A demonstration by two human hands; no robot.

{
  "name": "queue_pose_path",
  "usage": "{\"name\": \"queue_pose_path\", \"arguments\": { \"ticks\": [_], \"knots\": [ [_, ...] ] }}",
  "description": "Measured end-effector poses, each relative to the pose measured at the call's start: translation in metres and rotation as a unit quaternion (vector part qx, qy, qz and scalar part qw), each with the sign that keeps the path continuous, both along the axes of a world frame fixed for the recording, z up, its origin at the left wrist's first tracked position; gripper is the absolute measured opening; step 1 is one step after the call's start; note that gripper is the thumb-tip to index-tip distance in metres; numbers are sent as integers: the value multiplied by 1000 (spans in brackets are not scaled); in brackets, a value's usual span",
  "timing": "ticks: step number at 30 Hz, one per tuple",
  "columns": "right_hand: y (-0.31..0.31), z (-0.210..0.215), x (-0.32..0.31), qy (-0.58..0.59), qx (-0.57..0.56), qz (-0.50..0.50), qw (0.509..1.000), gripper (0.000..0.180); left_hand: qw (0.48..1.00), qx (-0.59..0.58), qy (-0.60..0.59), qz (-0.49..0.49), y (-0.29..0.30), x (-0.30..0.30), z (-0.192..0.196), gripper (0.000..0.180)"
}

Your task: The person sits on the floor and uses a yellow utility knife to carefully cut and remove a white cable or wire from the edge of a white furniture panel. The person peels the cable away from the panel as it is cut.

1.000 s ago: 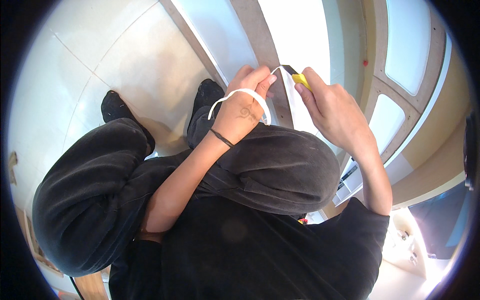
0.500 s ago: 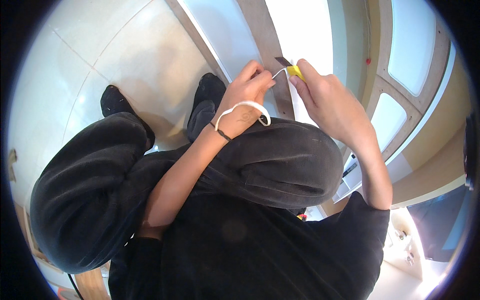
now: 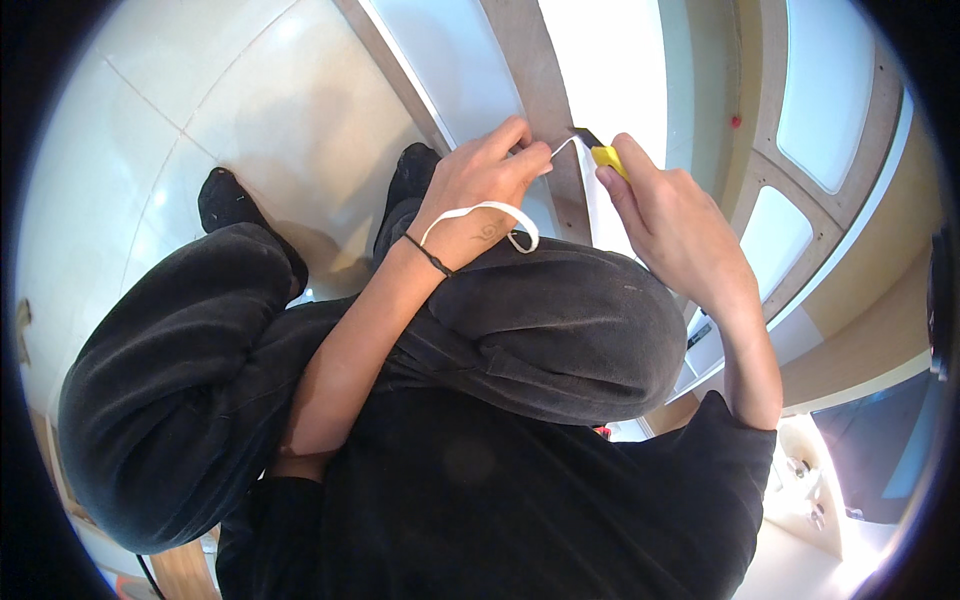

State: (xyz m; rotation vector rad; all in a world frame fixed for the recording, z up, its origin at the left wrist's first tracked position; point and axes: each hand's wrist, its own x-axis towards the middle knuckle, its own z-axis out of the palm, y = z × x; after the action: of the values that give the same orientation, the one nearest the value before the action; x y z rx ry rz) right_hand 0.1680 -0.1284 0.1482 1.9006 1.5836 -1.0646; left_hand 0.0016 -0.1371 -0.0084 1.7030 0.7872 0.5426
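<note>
My left hand (image 3: 480, 180) is closed, its fingertips pinching a thin white strip (image 3: 515, 212). One length of the strip loops back loosely over the wrist, beside a black cord bracelet (image 3: 430, 257). A short bit of it runs from the fingertips toward the knife. In my right hand (image 3: 685, 225) is a yellow utility knife (image 3: 610, 160), its dark blade pointing up and left. The blade is close to the strip; whether they touch I cannot tell. Both hands are over a brown frame edge (image 3: 545, 85) beside a bright white panel (image 3: 612, 75), above my bent knee.
Pale floor tiles (image 3: 150, 170) lie at the left, with my dark-socked feet on them. More brown framing with white panels (image 3: 825, 95) curves along the right. A small red object (image 3: 737, 121) is on the pale surface there. Dark trousers (image 3: 560, 330) cover my knees.
My right hand and the knife have shifted slightly right and down. The left hand has drawn a little to the left, still pinching the strip. The knife is slightly farther from the left fingers.
</note>
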Motion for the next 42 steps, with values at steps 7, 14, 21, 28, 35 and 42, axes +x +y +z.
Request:
{"name": "queue_pose_path", "arguments": {
  "ticks": [7,14,21,28,35,42],
  "knots": [
    [-4,-5,-1,-4,-8,4,1000,25,996,64,16,-53,-5,-3,-8,6],
    [-7,7,-1,-26,-28,-5,999,25,996,70,22,-49,-4,-5,-7,7],
    [-10,-5,4,13,-15,-18,1000,24,992,84,32,-83,-12,-9,-6,6],
    [-32,7,1,20,48,-144,988,21,997,50,36,-38,-5,-14,7,13],
    [-45,7,4,-2,93,-67,993,20,999,-6,-26,46,-7,12,8,18],
    [-32,-5,4,-16,71,6,997,25,987,-134,-67,53,-25,17,11,23]
  ]
}}
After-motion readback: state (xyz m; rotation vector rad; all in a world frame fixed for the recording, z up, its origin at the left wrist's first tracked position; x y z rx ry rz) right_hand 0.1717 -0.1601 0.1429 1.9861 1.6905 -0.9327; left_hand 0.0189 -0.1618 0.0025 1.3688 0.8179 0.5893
